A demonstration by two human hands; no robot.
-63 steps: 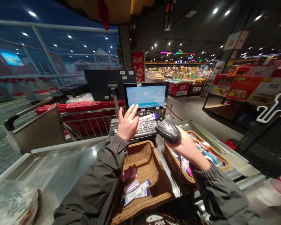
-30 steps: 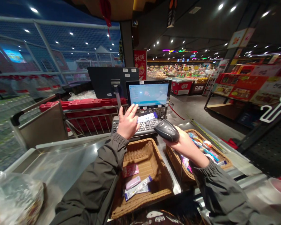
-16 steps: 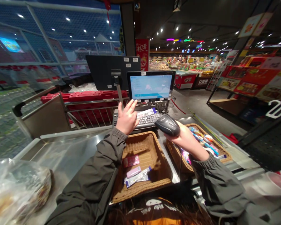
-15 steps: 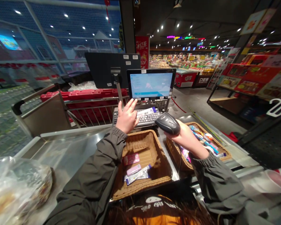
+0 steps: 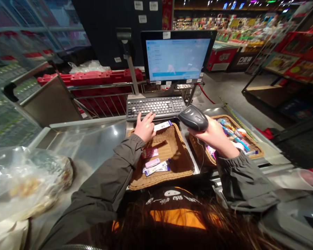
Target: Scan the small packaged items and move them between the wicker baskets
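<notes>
My left hand (image 5: pixel 145 127) is over the far edge of the left wicker basket (image 5: pixel 186 152), fingers reaching to the keyboard's (image 5: pixel 158 106) near edge. A slim white packet with a blue end (image 5: pixel 163 125) sticks out on its thumb side, held there. My right hand (image 5: pixel 216 136) grips a black barcode scanner (image 5: pixel 193 118), its head pointing left, above the gap between the baskets. Inside the left basket lie a pink packet (image 5: pixel 150 152), a small lilac item (image 5: pixel 152 163) and slim white-and-blue packets (image 5: pixel 158 167). The right wicker basket (image 5: pixel 258 151) holds several colourful small goods.
A monitor (image 5: pixel 177 59) stands behind the keyboard, beside a dark second screen's back (image 5: pixel 106 31). Clear plastic bags (image 5: pixel 28 180) with contents lie on the metal counter (image 5: pixel 94 139) at left. A shopping cart (image 5: pixel 101 97) with red crates stands beyond. The scanner's cable hangs between the baskets.
The view has tilted down and come nearer. My left hand has lowered from before the screen to the keyboard's near edge, with the packet still in it. The right hand keeps the scanner.
</notes>
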